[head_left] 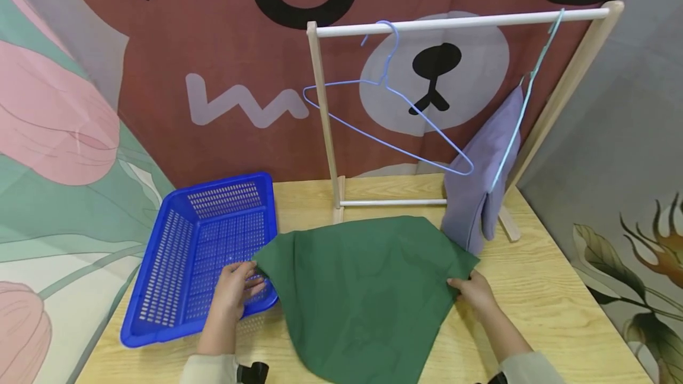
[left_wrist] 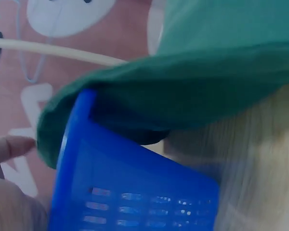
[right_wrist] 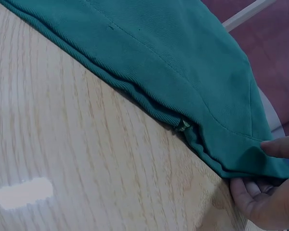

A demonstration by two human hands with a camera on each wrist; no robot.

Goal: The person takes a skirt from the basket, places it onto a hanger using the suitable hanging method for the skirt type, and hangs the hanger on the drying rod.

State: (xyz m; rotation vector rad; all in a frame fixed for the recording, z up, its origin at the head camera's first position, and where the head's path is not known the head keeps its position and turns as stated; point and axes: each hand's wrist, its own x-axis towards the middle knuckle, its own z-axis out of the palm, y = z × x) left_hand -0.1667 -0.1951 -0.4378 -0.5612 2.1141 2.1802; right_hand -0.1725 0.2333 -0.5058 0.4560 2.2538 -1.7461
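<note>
In the head view we see a green cloth (head_left: 368,301) spread on the worktop (head_left: 555,289) to the right of a blue basket (head_left: 168,265), its left corner reaching up to the basket's right rim. Our left hand (head_left: 235,289), partly over the basket, pinches that corner; our right hand (head_left: 475,292), well to the right of the basket, pinches the opposite one. Behind and to the right of the basket stands a rack (head_left: 461,22), with a bare blue hanger (head_left: 385,77) on its top bar. At the rack's end farthest from the basket hang a teal hanger (head_left: 525,102) and a purple garment (head_left: 469,200), close behind the cloth's right corner. A printed backdrop (head_left: 213,28) rises behind the basket.

In the left wrist view we see the cloth draped across the basket's rim, which stands in the way beneath it; a fingertip meets the cloth's edge just beyond.

In the right wrist view we see thumb and fingers clamped on the cloth, its layered hem facing us.
</note>
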